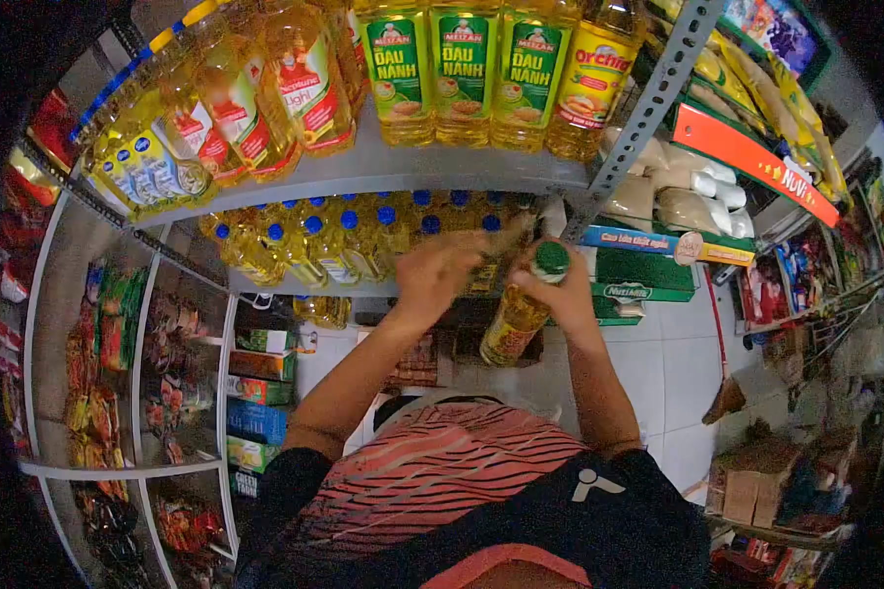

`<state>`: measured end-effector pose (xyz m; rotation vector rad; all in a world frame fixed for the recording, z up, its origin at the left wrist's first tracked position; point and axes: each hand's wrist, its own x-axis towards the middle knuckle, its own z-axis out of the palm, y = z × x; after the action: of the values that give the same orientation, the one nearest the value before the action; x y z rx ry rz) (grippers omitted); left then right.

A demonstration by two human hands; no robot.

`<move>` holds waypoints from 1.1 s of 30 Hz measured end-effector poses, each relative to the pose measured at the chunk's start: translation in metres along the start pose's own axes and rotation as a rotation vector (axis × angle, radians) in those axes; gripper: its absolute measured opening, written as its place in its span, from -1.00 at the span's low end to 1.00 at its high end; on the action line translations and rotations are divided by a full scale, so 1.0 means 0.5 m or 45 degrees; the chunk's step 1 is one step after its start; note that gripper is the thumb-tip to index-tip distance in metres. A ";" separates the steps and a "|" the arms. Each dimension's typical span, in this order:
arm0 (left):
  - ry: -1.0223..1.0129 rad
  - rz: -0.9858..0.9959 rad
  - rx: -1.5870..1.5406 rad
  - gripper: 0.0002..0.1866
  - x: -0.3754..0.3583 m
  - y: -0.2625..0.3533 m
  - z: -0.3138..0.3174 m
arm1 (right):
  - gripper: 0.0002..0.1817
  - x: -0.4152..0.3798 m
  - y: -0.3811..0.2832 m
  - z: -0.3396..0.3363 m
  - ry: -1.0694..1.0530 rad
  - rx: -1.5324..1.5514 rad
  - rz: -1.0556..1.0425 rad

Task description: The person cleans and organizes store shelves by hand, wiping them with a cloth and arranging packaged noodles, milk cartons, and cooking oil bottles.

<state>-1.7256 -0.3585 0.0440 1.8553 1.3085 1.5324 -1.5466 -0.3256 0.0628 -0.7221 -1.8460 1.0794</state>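
right hand: right hand (563,294) wrapped round the neck of a green-capped oil bottle (521,314), fingers closed just under the cap; bottle tilted, base pointing down-left, yellow oil and a red-yellow label visible
left hand: left hand (440,275) raised just beside the bottle, fingers curled toward the shelf front; it overlaps a dark-labelled bottle (489,263) on the shelf; cannot tell whether it grips that one or only touches it
bottle position: held in the air in front of the middle shelf (304,287), below the shelf edge, clear of the board; between both hands, above the person's chest
middle shelf: row of blue-capped oil bottles (309,245) standing upright, packed side by side, left of the hands
top shelf: top shelf (383,169) carries big green-label oil bottles (465,74) upright in a row; an orange-label bottle (591,83) at the right end; red-label bottles (300,83) to the left, appear tilted through the wide lens
right side: green cartons (643,280) just right of the held bottle; white bags (673,196) above them
left side: rack of snack packets (103,373); well apart from the hands
floor: white tiles (673,373) below; cardboard boxes (756,481) at lower right
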 end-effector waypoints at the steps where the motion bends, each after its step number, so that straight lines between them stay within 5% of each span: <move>1: -0.004 0.009 -0.007 -0.71 -0.001 -0.002 -0.001 | -0.64 -0.005 0.019 -0.006 0.141 0.207 0.065; 4: 0.176 -0.336 0.066 -0.78 -0.016 0.001 0.009 | -0.70 0.000 0.017 -0.014 0.314 0.427 0.044; 7: -0.147 -0.192 0.128 -0.67 -0.034 0.012 0.070 | -0.70 0.006 -0.002 0.008 0.422 0.541 -0.062; 10: 0.395 0.186 -0.395 -0.57 0.008 0.034 0.115 | -0.69 0.003 -0.005 0.042 0.538 0.626 -0.162; 13: 0.392 0.321 -0.214 -0.50 0.034 0.023 0.122 | -0.68 0.005 -0.003 0.046 0.634 0.634 -0.342; 15: -0.069 0.058 -0.582 -0.47 0.040 0.020 0.129 | -0.67 0.000 0.008 0.040 0.710 0.524 -0.451; 18: -0.178 0.137 -0.023 -0.48 0.044 0.073 0.119 | -0.58 -0.024 0.036 0.069 0.906 0.364 -0.475; 20: -0.108 0.187 -0.178 -0.51 0.039 0.075 0.134 | -0.43 -0.038 0.086 0.073 1.118 -0.015 -0.445; 23: -0.018 0.272 -0.220 -0.55 0.022 0.035 0.148 | -0.60 -0.028 0.046 0.083 0.940 0.297 -0.349; 25: -0.167 0.037 -0.633 -0.55 0.014 0.012 0.127 | -0.54 -0.026 0.042 0.079 0.862 0.189 -0.312; 26: -0.259 -0.136 -0.787 -0.53 0.008 0.006 0.115 | -0.57 -0.015 0.025 0.087 0.848 0.231 -0.413; 29: -0.277 -0.108 -0.781 -0.55 -0.010 -0.050 0.066 | -0.62 0.001 0.001 0.102 0.836 0.238 -0.580; 33: -0.242 -0.385 -0.836 -0.55 -0.034 -0.066 -0.030 | -0.66 0.013 -0.076 0.127 0.412 -0.003 -0.869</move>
<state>-1.7518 -0.3607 0.0140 1.2822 0.8121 1.3628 -1.6080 -0.3625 0.0825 -0.2067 -1.6214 0.4817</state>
